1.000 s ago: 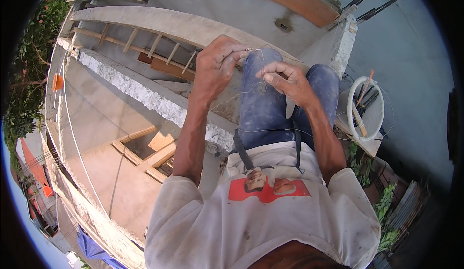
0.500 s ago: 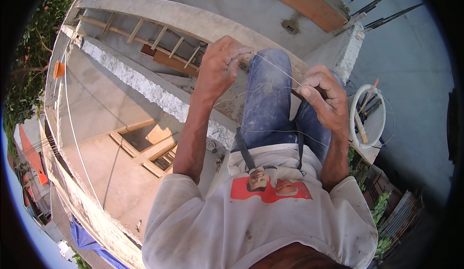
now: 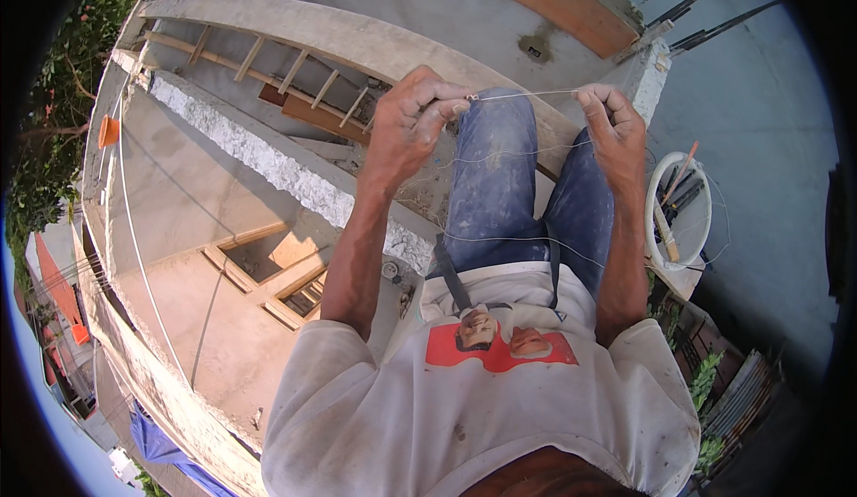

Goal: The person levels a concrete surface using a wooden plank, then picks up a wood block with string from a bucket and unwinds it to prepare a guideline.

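My left hand is closed in a pinch over my raised knee. At its fingertips a small pale knot or loop shows, too small to make out well. From there a thin pale length of wire or string runs nearly level to my right hand, whose thumb and finger pinch it. It looks taut between the two hands. More of the same slack line curves across my thighs, over the dusty blue trousers.
A white bucket of tools stands at my right. To my left run a rough-edged concrete wall and a wooden ladder. Below lies a floor with a timber-framed opening. Steel bars stick out at the upper right.
My right hand has moved up and slightly right, so the line now runs nearly level instead of slanting down. My left hand has hardly moved.
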Demonstrator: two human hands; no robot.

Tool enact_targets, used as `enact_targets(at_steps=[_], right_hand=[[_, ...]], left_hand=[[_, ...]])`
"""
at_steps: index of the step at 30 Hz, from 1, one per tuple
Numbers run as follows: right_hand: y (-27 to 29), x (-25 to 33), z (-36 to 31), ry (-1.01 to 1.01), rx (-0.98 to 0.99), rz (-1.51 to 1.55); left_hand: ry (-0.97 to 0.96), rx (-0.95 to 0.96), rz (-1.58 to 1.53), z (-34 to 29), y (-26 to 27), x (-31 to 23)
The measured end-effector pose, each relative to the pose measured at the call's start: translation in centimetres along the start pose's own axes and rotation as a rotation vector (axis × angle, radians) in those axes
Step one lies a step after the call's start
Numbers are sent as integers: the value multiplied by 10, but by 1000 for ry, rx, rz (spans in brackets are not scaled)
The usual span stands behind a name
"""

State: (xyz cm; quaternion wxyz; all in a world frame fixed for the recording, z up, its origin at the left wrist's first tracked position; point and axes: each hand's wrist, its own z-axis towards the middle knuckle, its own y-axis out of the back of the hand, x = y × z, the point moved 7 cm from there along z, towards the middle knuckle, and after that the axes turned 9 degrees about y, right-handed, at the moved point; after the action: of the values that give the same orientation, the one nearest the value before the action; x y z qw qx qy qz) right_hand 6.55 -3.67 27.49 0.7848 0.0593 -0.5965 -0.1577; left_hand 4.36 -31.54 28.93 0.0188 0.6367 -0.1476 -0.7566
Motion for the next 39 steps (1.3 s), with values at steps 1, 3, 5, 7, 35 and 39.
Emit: enact_targets(at_steps=[1,3,5,7,35,39], right_hand=[[-6,-6,-2,-23,22,-14],[-21,-18,-10,-62,75,-31],[-38,-25,-24,-95,140,-39],[-55,-22,-38,-145,243,2],[-56,28,-80,-98,336,210],[-37,19,-78,-123,275,217]], left_hand=[[17,-1,-51,-1,-1,0],[52,-1,-153,-3,-5,0],[59,-38,-161,-2,-8,-1],[55,-83,-144,-2,-10,0],[-37,-347,66,-5,-3,8],[295,-258,-284,-2,-9,24]])
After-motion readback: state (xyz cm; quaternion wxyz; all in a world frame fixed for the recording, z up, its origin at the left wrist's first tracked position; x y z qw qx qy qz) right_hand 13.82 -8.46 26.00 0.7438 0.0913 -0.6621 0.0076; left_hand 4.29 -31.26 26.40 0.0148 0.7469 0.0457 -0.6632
